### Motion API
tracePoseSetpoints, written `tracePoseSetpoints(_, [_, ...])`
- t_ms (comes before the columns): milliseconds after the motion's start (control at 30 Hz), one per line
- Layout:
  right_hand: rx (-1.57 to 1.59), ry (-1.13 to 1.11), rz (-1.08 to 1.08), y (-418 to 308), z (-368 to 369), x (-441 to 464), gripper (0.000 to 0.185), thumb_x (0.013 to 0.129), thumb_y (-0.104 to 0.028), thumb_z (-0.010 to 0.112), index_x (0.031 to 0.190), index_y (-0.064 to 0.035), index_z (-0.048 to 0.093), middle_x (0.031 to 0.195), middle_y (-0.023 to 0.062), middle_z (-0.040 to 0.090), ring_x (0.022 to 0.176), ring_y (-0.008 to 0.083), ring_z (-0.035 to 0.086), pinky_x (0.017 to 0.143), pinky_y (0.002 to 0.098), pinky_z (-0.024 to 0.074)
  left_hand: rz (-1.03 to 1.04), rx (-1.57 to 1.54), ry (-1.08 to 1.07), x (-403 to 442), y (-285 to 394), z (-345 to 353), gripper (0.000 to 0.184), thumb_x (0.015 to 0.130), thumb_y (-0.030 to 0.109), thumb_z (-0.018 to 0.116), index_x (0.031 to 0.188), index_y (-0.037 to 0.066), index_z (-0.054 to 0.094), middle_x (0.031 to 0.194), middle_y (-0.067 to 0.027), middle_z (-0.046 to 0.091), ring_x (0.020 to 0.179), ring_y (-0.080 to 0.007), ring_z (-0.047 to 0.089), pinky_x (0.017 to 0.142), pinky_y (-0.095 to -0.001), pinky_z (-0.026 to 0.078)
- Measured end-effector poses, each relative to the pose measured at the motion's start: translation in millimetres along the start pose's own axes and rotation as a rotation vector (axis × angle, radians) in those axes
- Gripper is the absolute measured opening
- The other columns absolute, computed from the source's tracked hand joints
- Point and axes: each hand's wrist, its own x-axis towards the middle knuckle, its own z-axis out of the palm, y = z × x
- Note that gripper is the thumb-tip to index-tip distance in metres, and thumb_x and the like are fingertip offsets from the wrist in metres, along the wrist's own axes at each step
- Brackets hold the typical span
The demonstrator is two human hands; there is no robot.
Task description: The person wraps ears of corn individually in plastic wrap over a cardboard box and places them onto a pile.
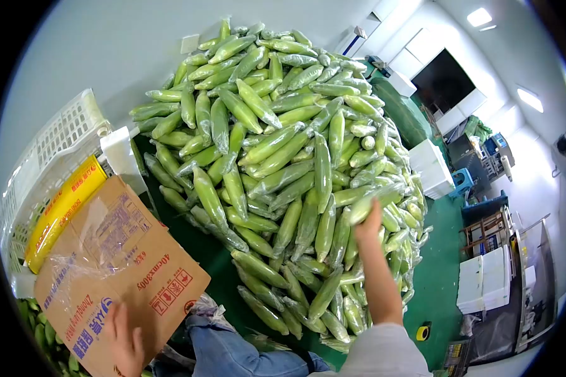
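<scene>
My right hand (pixel 370 227) reaches over the right part of a big heap of green-husked corn ears, its fingers closed round the end of one ear of corn (pixel 378 196). That ear is slightly blurred and overlaps others in the heap. Clear plastic film wraps the ears (pixel 251 107). At lower left, my left hand (pixel 127 342) rests on or just above a flattened cardboard box (pixel 132 245) with printed text; its fingers are stretched out, a little blurred, and nothing shows in them. Some clear film (pixel 88 267) lies across the cardboard.
A yellow film-roll box (pixel 66 210) leans against a white plastic crate (pixel 50 157) at left. More green produce (pixel 41 330) lies below. To the right are white foam boxes (pixel 431 168), a blue stool (pixel 461 182) and a tape roll (pixel 423 331) on the green floor (pixel 431 270).
</scene>
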Motion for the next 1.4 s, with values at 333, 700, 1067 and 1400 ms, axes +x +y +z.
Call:
tracePoseSetpoints(333, [-0.733,-1.614,-1.146,154,203,-305,0.040,0.084,-0.020,0.071,0.120,-0.0069,0.060,0.124,0.0142,0.058,0.118,0.0368,0.053,0.100,0.0435,0.0419,-0.414,0.389,0.572,-38,-93,-14,0.066,0.075,0.017,0.077,0.136,0.012,0.051,0.143,-0.0180,0.042,0.123,-0.0375,0.048,0.103,-0.0430,0.039])
tracePoseSetpoints(700, [-0.668,-1.627,-0.590,187,247,-315,0.007,0.086,-0.004,0.064,0.093,-0.0006,0.064,0.087,0.0115,0.068,0.075,0.0214,0.065,0.069,0.0288,0.0496,-0.017,0.342,0.468,11,-182,-50,0.007,0.083,0.012,0.059,0.088,0.008,0.059,0.076,-0.0073,0.060,0.071,-0.0282,0.060,0.067,-0.0380,0.048])
tracePoseSetpoints(1067, [-0.951,-1.860,-0.513,162,144,-308,0.006,0.086,-0.008,0.064,0.085,-0.0020,0.065,0.066,0.0061,0.064,0.062,0.0203,0.063,0.063,0.0321,0.0479,-0.299,0.133,0.641,-227,-94,95,0.034,0.077,0.005,0.068,0.108,0.001,0.053,0.104,-0.0179,0.058,0.099,-0.0348,0.059,0.082,-0.0387,0.049])
tracePoseSetpoints(1400, [-0.997,-1.809,-0.410,149,152,-324,0.011,0.090,-0.010,0.061,0.084,-0.0018,0.063,0.064,0.0061,0.062,0.057,0.0148,0.061,0.056,0.0284,0.0471,-1.407,-0.449,0.710,-257,-217,262,0.067,0.086,0.035,0.065,0.137,0.004,0.034,0.115,-0.0234,0.058,0.101,-0.0394,0.059,0.086,-0.0485,0.048])
